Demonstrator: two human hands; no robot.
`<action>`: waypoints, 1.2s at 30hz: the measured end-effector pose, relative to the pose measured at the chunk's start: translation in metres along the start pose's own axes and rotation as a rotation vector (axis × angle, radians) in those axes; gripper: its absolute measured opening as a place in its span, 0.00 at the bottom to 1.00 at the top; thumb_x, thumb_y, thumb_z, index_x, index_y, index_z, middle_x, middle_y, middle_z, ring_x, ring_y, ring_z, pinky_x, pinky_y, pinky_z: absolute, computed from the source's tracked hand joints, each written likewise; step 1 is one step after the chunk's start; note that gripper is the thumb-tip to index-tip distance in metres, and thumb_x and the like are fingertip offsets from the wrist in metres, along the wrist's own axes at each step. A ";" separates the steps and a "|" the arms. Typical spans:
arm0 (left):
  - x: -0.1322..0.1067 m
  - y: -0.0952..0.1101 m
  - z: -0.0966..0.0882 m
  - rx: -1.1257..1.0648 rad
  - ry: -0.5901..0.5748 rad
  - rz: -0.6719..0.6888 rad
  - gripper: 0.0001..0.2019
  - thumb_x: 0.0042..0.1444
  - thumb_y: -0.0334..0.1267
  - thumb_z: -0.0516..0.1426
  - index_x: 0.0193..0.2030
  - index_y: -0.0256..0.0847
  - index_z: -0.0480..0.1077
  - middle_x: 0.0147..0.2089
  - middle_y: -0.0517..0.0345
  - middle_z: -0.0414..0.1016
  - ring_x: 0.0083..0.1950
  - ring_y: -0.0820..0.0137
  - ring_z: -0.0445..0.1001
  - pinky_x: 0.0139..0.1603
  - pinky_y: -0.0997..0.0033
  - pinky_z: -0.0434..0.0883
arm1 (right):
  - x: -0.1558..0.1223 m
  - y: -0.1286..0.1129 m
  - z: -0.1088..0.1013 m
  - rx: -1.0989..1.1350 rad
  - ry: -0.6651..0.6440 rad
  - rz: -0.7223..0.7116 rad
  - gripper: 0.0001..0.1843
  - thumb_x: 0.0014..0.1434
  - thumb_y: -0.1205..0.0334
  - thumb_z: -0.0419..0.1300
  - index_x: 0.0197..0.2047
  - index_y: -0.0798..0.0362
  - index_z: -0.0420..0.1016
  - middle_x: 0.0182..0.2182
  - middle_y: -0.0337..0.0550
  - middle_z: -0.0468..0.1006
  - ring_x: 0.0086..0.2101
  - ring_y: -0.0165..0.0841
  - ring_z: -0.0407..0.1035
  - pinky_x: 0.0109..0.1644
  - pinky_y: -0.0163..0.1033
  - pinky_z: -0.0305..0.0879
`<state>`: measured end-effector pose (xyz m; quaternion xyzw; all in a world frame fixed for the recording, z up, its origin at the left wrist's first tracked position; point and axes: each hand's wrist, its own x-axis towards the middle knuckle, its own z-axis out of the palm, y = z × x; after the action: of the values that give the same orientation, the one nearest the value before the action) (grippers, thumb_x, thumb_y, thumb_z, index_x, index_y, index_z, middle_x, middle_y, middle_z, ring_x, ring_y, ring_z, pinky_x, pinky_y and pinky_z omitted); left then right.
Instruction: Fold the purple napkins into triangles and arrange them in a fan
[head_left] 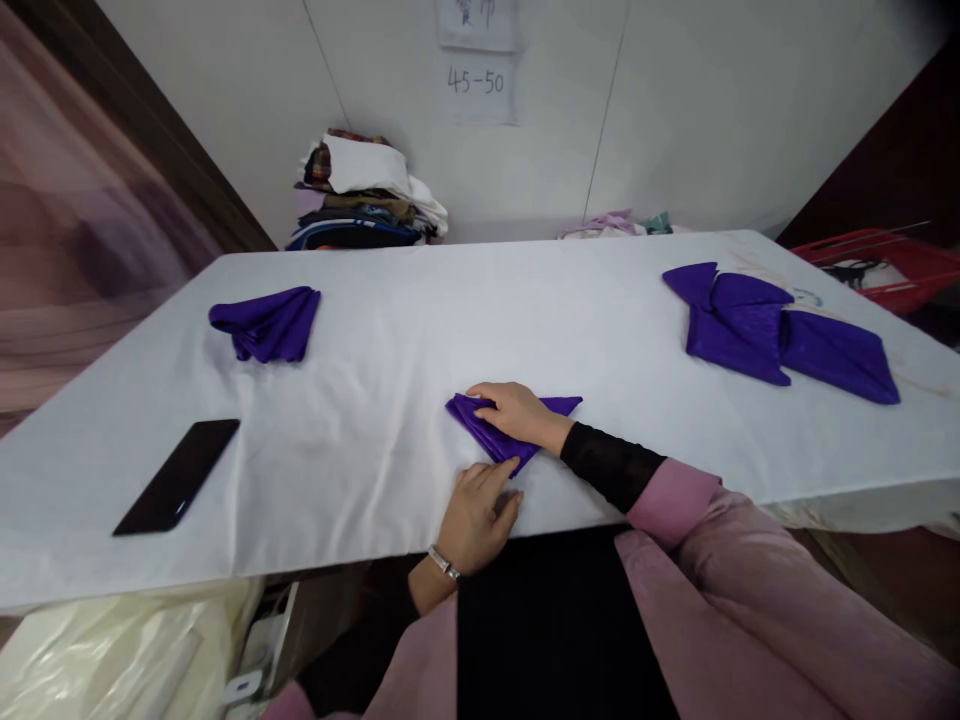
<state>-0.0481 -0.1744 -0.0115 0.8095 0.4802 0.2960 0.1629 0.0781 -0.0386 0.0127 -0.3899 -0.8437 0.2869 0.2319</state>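
A piece of purple satin-like cloth (555, 406), folded to a pointed shape, lies near the table's front edge. My right hand (511, 412) rests on top of it, its fingers reaching left across the folds and partly apart. The hand covers the cloth's middle. Below, my left hand (474, 515) has its fingers spread, with fingertips at the cloth's lower corner; whether they press on it is hard to tell. On that wrist sits a silver bracelet (444, 563).
The table (360, 400) has a white cover. A purple cloth piece (274, 322) and a dark phone (178, 478) lie left; more purple pieces (739, 330) lie right. Folded clothes (364, 200) are stacked behind. A red basket (911, 265) stands beyond the right edge.
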 end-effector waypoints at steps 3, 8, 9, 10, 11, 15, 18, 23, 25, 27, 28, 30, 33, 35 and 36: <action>0.001 0.001 -0.001 -0.002 -0.007 -0.022 0.22 0.57 0.35 0.54 0.59 0.41 0.61 0.40 0.53 0.75 0.42 0.64 0.70 0.44 0.59 0.68 | 0.001 0.002 -0.001 0.067 0.043 0.022 0.18 0.56 0.67 0.58 0.50 0.49 0.72 0.45 0.41 0.78 0.44 0.34 0.71 0.50 0.40 0.63; 0.001 0.002 0.000 -0.003 -0.011 -0.051 0.25 0.56 0.36 0.55 0.61 0.39 0.59 0.38 0.53 0.73 0.41 0.64 0.69 0.44 0.59 0.68 | 0.008 0.006 -0.001 0.134 0.035 0.084 0.17 0.54 0.66 0.60 0.48 0.49 0.73 0.41 0.41 0.79 0.40 0.34 0.72 0.46 0.40 0.65; 0.000 0.002 0.001 -0.001 -0.006 -0.061 0.26 0.56 0.36 0.55 0.61 0.39 0.58 0.37 0.54 0.73 0.41 0.64 0.69 0.44 0.59 0.69 | 0.010 0.007 -0.001 0.137 0.032 0.092 0.17 0.54 0.66 0.60 0.48 0.49 0.73 0.41 0.41 0.79 0.40 0.34 0.72 0.46 0.40 0.65; 0.000 0.002 0.001 0.001 0.000 -0.073 0.27 0.56 0.36 0.55 0.62 0.38 0.57 0.36 0.54 0.72 0.40 0.64 0.69 0.44 0.59 0.69 | 0.011 0.007 0.000 0.141 0.029 0.098 0.17 0.54 0.66 0.59 0.48 0.49 0.73 0.41 0.41 0.79 0.39 0.34 0.72 0.45 0.40 0.65; -0.001 0.002 0.001 0.002 0.007 -0.084 0.27 0.56 0.36 0.55 0.63 0.38 0.56 0.37 0.53 0.73 0.40 0.64 0.70 0.44 0.59 0.69 | 0.012 0.008 0.000 0.149 0.028 0.103 0.17 0.54 0.66 0.59 0.48 0.49 0.73 0.41 0.40 0.79 0.39 0.33 0.72 0.45 0.40 0.65; 0.004 -0.009 -0.009 -0.038 0.076 -0.118 0.27 0.57 0.34 0.53 0.64 0.43 0.54 0.43 0.55 0.75 0.40 0.67 0.70 0.45 0.61 0.70 | 0.013 0.015 0.005 0.231 0.029 0.128 0.16 0.53 0.66 0.60 0.47 0.49 0.74 0.39 0.39 0.79 0.38 0.32 0.71 0.44 0.39 0.65; 0.020 -0.036 -0.027 -0.005 0.195 -0.207 0.19 0.58 0.33 0.51 0.57 0.43 0.63 0.42 0.56 0.76 0.37 0.70 0.71 0.43 0.65 0.71 | 0.011 0.020 0.008 0.320 0.027 0.155 0.17 0.53 0.64 0.60 0.48 0.50 0.73 0.36 0.39 0.78 0.35 0.32 0.71 0.42 0.39 0.65; 0.058 -0.089 -0.046 0.136 0.154 -0.326 0.18 0.54 0.32 0.55 0.53 0.41 0.67 0.46 0.54 0.74 0.39 0.69 0.72 0.43 0.67 0.72 | 0.008 0.021 0.009 0.353 0.026 0.175 0.17 0.53 0.62 0.60 0.47 0.51 0.73 0.33 0.38 0.77 0.32 0.31 0.69 0.40 0.38 0.65; 0.068 -0.100 -0.047 0.147 0.085 -0.328 0.16 0.53 0.30 0.55 0.50 0.42 0.70 0.46 0.55 0.73 0.40 0.69 0.73 0.42 0.68 0.72 | 0.007 0.021 0.009 0.366 0.022 0.177 0.17 0.52 0.61 0.60 0.47 0.51 0.73 0.32 0.38 0.76 0.31 0.30 0.68 0.39 0.38 0.64; 0.074 -0.104 -0.046 0.140 0.035 -0.306 0.13 0.52 0.28 0.54 0.43 0.42 0.72 0.43 0.56 0.73 0.40 0.69 0.73 0.41 0.69 0.71 | 0.007 0.020 0.009 0.389 0.015 0.179 0.17 0.52 0.61 0.60 0.47 0.51 0.72 0.31 0.37 0.76 0.30 0.30 0.68 0.38 0.37 0.64; 0.075 -0.104 -0.045 0.130 0.027 -0.290 0.12 0.52 0.27 0.53 0.40 0.42 0.73 0.41 0.56 0.73 0.40 0.69 0.72 0.40 0.69 0.71 | 0.007 0.021 0.009 0.401 0.011 0.177 0.18 0.52 0.61 0.60 0.47 0.51 0.72 0.31 0.37 0.75 0.30 0.30 0.68 0.38 0.37 0.64; 0.074 -0.105 -0.044 0.100 0.036 -0.255 0.12 0.50 0.25 0.52 0.36 0.42 0.73 0.39 0.57 0.72 0.39 0.70 0.72 0.39 0.70 0.70 | 0.006 0.020 0.008 0.421 -0.002 0.170 0.18 0.52 0.61 0.59 0.48 0.51 0.72 0.32 0.38 0.75 0.30 0.29 0.68 0.38 0.37 0.64; 0.071 -0.106 -0.044 0.049 0.063 -0.218 0.12 0.48 0.23 0.51 0.33 0.41 0.72 0.38 0.58 0.71 0.37 0.71 0.71 0.38 0.71 0.69 | 0.006 0.019 0.007 0.440 -0.031 0.169 0.18 0.53 0.61 0.59 0.48 0.51 0.72 0.32 0.38 0.75 0.30 0.30 0.68 0.38 0.37 0.64; 0.070 -0.108 -0.045 0.031 0.057 -0.193 0.13 0.47 0.22 0.51 0.33 0.41 0.71 0.37 0.58 0.71 0.37 0.72 0.71 0.39 0.72 0.69 | 0.007 0.017 0.006 0.444 -0.046 0.161 0.18 0.53 0.62 0.59 0.48 0.51 0.72 0.33 0.38 0.76 0.31 0.30 0.69 0.39 0.37 0.65; 0.070 -0.109 -0.046 0.037 0.052 -0.185 0.13 0.47 0.22 0.50 0.33 0.41 0.71 0.38 0.59 0.71 0.38 0.72 0.71 0.39 0.72 0.69 | 0.008 0.016 0.005 0.442 -0.050 0.153 0.18 0.52 0.62 0.59 0.48 0.51 0.72 0.34 0.38 0.76 0.32 0.30 0.69 0.39 0.37 0.65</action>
<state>-0.1261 -0.0612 -0.0137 0.7567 0.5621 0.2917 0.1622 0.0787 -0.0255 -0.0002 -0.3855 -0.7339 0.4909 0.2680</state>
